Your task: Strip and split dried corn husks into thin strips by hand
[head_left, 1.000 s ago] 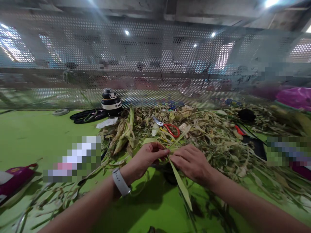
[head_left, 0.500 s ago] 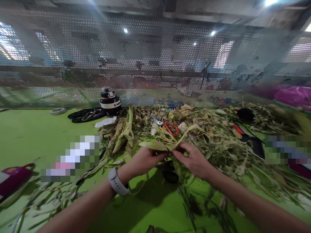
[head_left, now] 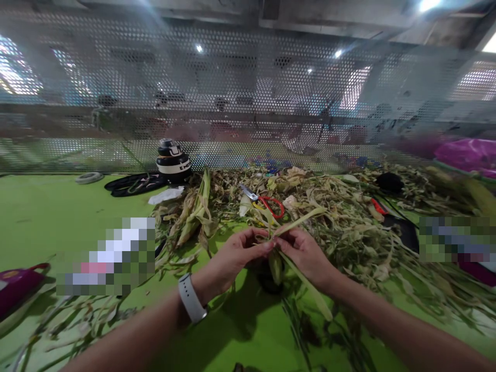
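My left hand (head_left: 241,254) and my right hand (head_left: 306,251) meet over the green table, fingertips pinched close together on pale green leaf strips (head_left: 310,287) that look like corn husk. One strip slants up to the right past my right hand; another hangs down below it. A folded piece of the same leaf dangles under my fingertips. Just beyond my hands, red-handled scissors (head_left: 271,206) lie on a heap of dried leaves (head_left: 333,206). My left wrist wears a pale watch strap (head_left: 192,298). A dark round object (head_left: 271,284) sits beneath my hands, partly hidden.
A black bottle (head_left: 173,168) stands at the back left, near a dark flat case (head_left: 134,184) and a roll of tape (head_left: 89,177). Bundled husks (head_left: 197,212) lie left of centre. A perforated screen (head_left: 248,93) rises behind the table. A red-and-black tool (head_left: 378,206) lies right.
The strip that stuck out leftward over my left hand now hangs down to the right beneath my right hand. My left fingers have come up closer to the right ones.
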Action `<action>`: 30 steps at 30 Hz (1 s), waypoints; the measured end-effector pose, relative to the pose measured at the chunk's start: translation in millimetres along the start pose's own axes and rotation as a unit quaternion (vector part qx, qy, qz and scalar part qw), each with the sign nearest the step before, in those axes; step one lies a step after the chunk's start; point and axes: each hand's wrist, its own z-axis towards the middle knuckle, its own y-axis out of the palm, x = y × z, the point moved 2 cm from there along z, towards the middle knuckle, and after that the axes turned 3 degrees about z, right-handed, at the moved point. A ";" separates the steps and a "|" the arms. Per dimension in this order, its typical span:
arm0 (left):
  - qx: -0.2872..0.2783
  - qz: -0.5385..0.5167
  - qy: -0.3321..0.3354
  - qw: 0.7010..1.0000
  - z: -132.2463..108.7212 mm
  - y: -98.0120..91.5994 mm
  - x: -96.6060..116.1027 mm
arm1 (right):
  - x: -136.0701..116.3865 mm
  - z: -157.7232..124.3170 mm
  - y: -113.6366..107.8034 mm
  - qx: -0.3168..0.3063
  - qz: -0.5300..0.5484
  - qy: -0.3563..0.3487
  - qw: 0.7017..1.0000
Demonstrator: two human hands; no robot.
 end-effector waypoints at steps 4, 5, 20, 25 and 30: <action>0.011 -0.028 -0.001 1.000 2.6 1.2 -3.4 | 1.3 -1.3 1.6 0.027 0.027 0.015 0.999; 0.009 -0.028 0.001 1.000 2.7 1.5 -2.6 | 0.9 -1.9 1.9 0.030 0.036 0.029 0.999; -0.022 -0.006 0.005 1.000 0.4 2.8 6.6 | -2.6 -0.6 1.6 0.023 0.028 0.045 0.998; 0.004 0.038 0.008 0.999 -0.2 0.7 7.6 | -3.1 0.1 0.9 0.016 0.024 0.077 0.997; 0.014 0.006 0.023 1.000 -1.0 4.7 4.9 | -4.7 -1.0 2.9 -0.015 0.024 0.065 0.997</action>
